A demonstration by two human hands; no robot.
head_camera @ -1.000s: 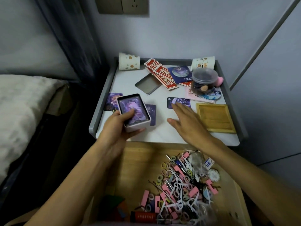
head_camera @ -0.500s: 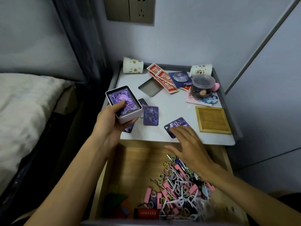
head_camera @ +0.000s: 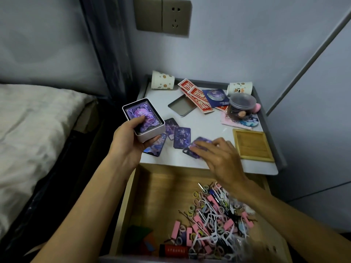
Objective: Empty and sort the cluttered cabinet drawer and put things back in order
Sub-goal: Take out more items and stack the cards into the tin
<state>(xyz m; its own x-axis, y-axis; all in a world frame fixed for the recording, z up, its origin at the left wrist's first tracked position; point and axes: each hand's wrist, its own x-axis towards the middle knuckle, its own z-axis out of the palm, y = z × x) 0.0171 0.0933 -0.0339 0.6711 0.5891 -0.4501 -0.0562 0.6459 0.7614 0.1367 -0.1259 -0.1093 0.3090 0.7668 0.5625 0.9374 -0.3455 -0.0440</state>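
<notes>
Curling round a tin point(head_camera: 152, 132) (cards inside), the left hand point(head_camera: 129, 143) grips it; the right hand point(head_camera: 222, 158) touches a card point(head_camera: 188, 151), possibly pinching: too blurred.

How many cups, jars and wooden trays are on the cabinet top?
Cups: 2
Jar: 1
Wooden tray: 1
Total: 4

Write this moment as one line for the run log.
left hand: holds card tin | right hand: touches loose purple card on cabinet top | drawer: open, clutter inside
</notes>
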